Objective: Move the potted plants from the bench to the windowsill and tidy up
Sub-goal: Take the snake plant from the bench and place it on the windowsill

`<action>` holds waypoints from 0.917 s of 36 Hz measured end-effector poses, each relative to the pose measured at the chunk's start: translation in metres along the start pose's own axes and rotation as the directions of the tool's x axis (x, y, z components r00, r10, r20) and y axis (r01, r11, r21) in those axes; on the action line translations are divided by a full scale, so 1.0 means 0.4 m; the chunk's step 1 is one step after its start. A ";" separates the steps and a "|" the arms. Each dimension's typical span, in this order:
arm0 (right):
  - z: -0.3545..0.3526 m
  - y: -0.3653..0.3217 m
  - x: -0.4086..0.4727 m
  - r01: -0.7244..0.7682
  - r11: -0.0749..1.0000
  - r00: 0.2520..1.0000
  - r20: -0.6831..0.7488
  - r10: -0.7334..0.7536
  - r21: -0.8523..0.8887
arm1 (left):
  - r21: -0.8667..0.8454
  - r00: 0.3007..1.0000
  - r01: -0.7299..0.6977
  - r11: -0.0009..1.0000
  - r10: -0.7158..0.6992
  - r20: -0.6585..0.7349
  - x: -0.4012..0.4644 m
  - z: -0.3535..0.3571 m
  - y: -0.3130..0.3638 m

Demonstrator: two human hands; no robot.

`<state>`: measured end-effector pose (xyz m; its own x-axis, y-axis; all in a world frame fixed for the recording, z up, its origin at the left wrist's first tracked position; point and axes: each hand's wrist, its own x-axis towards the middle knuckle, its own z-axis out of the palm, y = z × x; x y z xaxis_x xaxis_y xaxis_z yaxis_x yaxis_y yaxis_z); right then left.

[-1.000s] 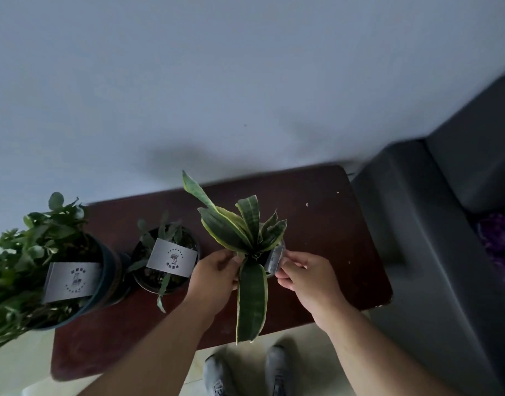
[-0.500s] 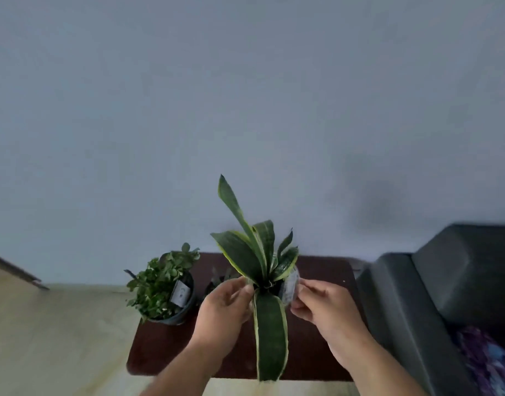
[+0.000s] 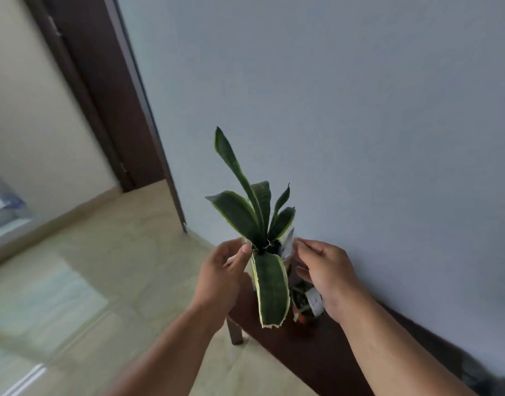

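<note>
Nearest the camera, both forearms were seen reaching forward. The left hand [image 3: 221,274] was wrapped on the left side of a small pot, thumb near the rim, fingers curled round. The right hand [image 3: 327,274] was pressed to the pot's right side, fingertips at the rim by a white label [image 3: 287,244]. The pot itself was mostly hidden behind hands and a drooping leaf, so only a sliver of rim was visible.

The snake plant [image 3: 257,212] was held between the two hands, clear of the bench, at about chest level in the view. Its long axis was upright, the tallest leaf leaning slightly left; one broad leaf hung down towards the camera over the pot front. The plant lay dead centre between the fingers, both hands about equally near, a two-handed carry. Dark soil was glimpsed at the leaf base; fill level could not be told.

Just beyond and below the right hand, a second potted plant [image 3: 304,302] with its own white tag was standing on the dark bench [image 3: 311,352], partly covered by the hand.

Further off, pale floor tiles [image 3: 102,281], a dark door frame [image 3: 102,90] at left, and a plain wall were noted. No windowsill was clearly in view, so the carry direction was judged leftward only as a guess.
</note>
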<state>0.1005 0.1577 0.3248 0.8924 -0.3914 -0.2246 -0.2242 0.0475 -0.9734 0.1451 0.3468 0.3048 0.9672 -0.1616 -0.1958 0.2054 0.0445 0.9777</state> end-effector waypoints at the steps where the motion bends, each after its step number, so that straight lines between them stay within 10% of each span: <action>1: 0.035 -0.001 -0.001 -0.004 1.000 0.999 0.036 0.004 -0.004 | -0.009 0.999 0.004 1.000 -0.004 -0.037 -0.010 -0.034 0.003; 15: 0.695 -0.014 -0.041 0.074 0.988 0.866 0.500 0.005 -0.138 | -0.187 0.907 -0.071 0.980 -0.014 -0.421 -0.109 -0.636 0.039; 33: 1.523 -0.010 -0.149 0.025 0.980 0.708 0.696 0.121 -0.197 | -0.231 0.746 -0.177 0.957 -0.023 -0.666 -0.129 -1.377 0.053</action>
<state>0.2865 0.7406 0.3147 0.8771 0.3680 -0.3088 -0.2741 -0.1445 -0.9508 0.1818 0.8991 0.2938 0.8159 0.5350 -0.2192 0.0597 0.2992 0.9523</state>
